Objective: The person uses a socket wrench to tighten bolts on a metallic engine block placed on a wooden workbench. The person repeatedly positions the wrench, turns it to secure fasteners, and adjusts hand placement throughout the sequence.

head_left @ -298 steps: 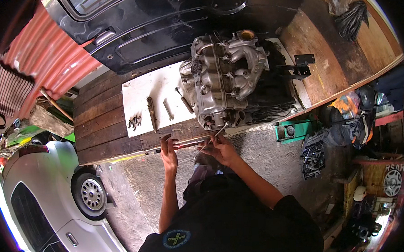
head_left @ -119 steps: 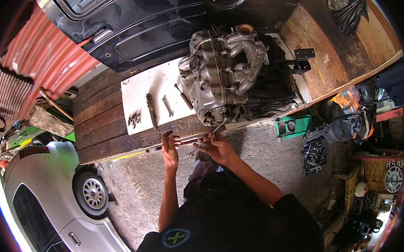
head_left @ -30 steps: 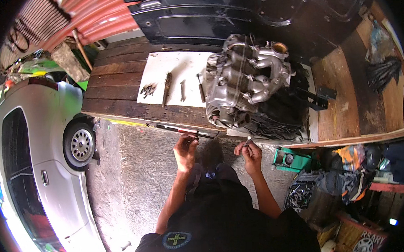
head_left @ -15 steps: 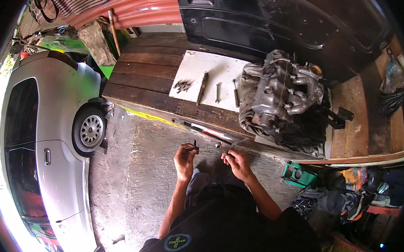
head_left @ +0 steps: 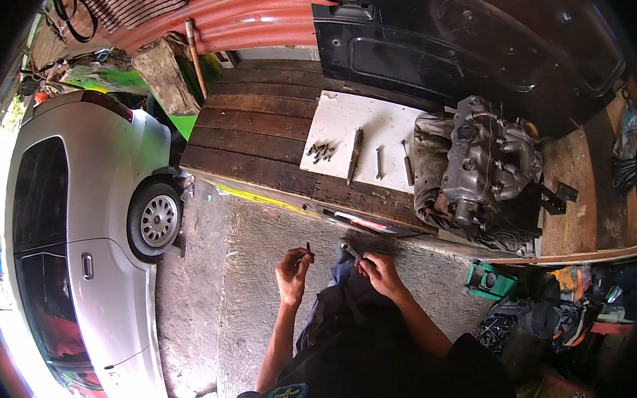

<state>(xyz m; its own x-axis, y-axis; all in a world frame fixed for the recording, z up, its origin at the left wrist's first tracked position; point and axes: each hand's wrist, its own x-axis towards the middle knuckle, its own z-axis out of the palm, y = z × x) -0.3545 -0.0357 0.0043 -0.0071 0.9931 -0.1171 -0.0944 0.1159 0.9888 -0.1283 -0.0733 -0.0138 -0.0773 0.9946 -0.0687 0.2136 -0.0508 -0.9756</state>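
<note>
Left hand (head_left: 292,270) pinches a small dark bolt (head_left: 308,248), details unclear.

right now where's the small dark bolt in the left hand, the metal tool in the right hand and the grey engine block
small dark bolt (head_left: 309,248), head view, upper end of its shank
metal tool (head_left: 349,250), head view, its tip
grey engine block (head_left: 486,165), head view, top casting
</note>
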